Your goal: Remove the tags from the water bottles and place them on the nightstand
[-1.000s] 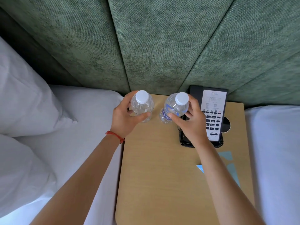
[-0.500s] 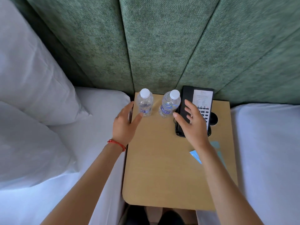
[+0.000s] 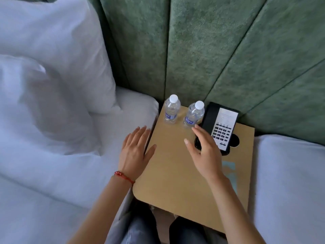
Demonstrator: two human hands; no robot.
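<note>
Two upright bottles [image 3: 172, 110] on nightstand [image 3: 175, 173], blue labels blurred, both hands' fingers [image 3: 140, 134] spread, holding nothing

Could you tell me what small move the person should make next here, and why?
Probably draw both hands clear. The two water bottles stand upright on the nightstand beside the phone, no tags visible on them, and the left hand and right hand hover open, holding nothing.
</note>
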